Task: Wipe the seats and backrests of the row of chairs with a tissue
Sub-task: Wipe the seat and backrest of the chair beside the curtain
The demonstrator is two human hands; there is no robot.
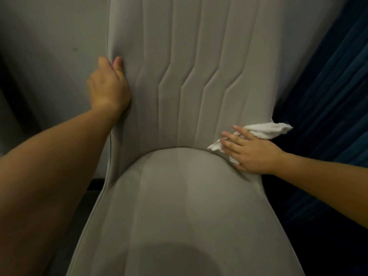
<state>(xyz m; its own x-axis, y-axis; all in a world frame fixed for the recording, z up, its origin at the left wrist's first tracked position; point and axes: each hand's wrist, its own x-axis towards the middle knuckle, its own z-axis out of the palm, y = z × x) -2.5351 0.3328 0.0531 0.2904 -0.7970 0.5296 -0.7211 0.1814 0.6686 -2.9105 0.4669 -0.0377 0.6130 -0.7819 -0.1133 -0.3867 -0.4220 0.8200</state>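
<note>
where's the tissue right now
In the head view, the tissue lies under the right hand, pressed at the right end of the crease between seat and backrest.

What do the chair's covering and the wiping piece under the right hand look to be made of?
Chair backrest and seat: grey upholstery with a matte, soft nap, probably velvet-like fabric; stitched channels and piped edges show.
Tissue: white and crumpled with ragged, fuzzy edges; it could be thick paper or thin cloth. The right hand presses it flat.
</note>
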